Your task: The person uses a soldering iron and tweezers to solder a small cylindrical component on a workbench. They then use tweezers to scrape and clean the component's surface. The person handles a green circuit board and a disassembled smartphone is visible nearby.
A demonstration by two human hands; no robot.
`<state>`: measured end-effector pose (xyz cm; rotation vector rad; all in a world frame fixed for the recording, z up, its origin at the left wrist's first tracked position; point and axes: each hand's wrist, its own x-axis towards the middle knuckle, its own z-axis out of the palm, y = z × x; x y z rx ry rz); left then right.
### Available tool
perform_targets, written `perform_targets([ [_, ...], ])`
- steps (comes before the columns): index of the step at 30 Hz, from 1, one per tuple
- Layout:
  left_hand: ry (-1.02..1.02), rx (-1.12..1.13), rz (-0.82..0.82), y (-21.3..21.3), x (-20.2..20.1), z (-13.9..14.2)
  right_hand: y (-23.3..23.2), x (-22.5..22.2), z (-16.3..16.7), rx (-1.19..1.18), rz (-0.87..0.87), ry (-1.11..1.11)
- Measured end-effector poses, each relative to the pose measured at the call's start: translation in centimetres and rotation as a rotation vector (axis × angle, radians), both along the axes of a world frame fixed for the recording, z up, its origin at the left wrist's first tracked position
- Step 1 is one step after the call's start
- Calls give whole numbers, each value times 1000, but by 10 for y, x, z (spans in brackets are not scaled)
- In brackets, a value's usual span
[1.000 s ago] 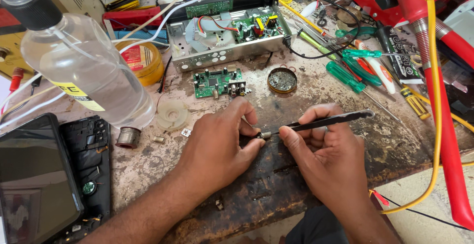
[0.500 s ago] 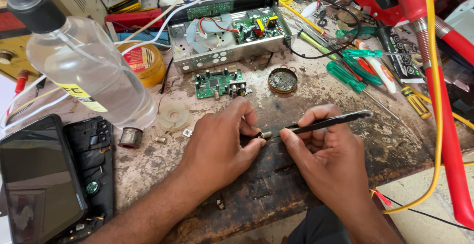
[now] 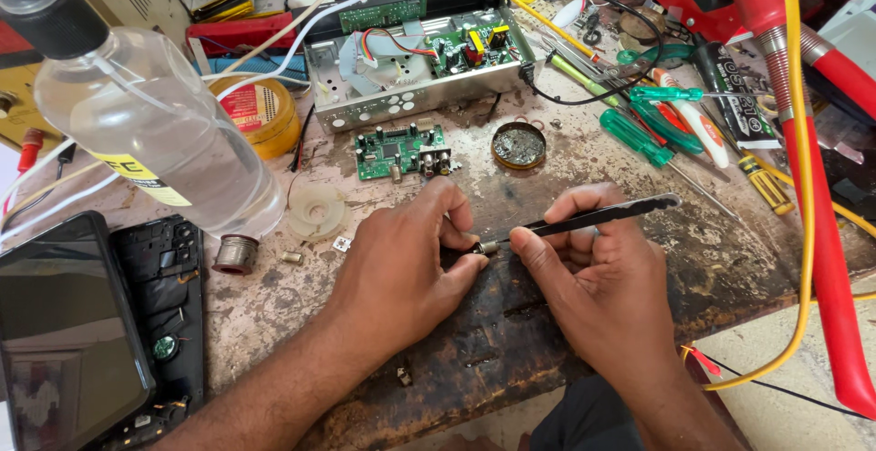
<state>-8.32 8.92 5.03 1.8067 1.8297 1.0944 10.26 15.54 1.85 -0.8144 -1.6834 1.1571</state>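
Clear plastic squeeze bottle (image 3: 164,136) with a black cap lies tilted at my far left, only a little clear liquid showing in it. Beside it, a round yellow tin (image 3: 258,111) with a red label. Further right, a small round metal dish (image 3: 518,145) holding grey, crusted residue. An open grey metal chassis (image 3: 420,58) at the back holds green circuit boards and coloured wires; a loose small green circuit board (image 3: 401,150) lies in front of it.

My left hand (image 3: 401,264) rests on the worn, scorched wooden bench (image 3: 474,351), fingers curled, thumb and forefinger pinching a small metal cylindrical part (image 3: 488,246). My right hand (image 3: 598,282) is closed around black tweezers (image 3: 598,218), the tip meeting that part. The part sits between both hands, fingertips nearly touching across it.

Left edge: dark phone screen (image 3: 59,323) and an opened black phone back (image 3: 164,296). Right: green-handled screwdrivers (image 3: 652,113), red tube (image 3: 812,186), yellow cable (image 3: 798,141).
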Motion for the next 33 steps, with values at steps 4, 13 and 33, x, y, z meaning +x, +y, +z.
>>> perform_targets([
  [4,11,6,3,0,1,0,0,1,1,0,8,-11],
  [13,-17,-5,1,1,0,-1,2,1,3,-9,-16,-56],
  [33,-18,23,-1,1,-3,-5,5,2,-8,-65,50,-2],
])
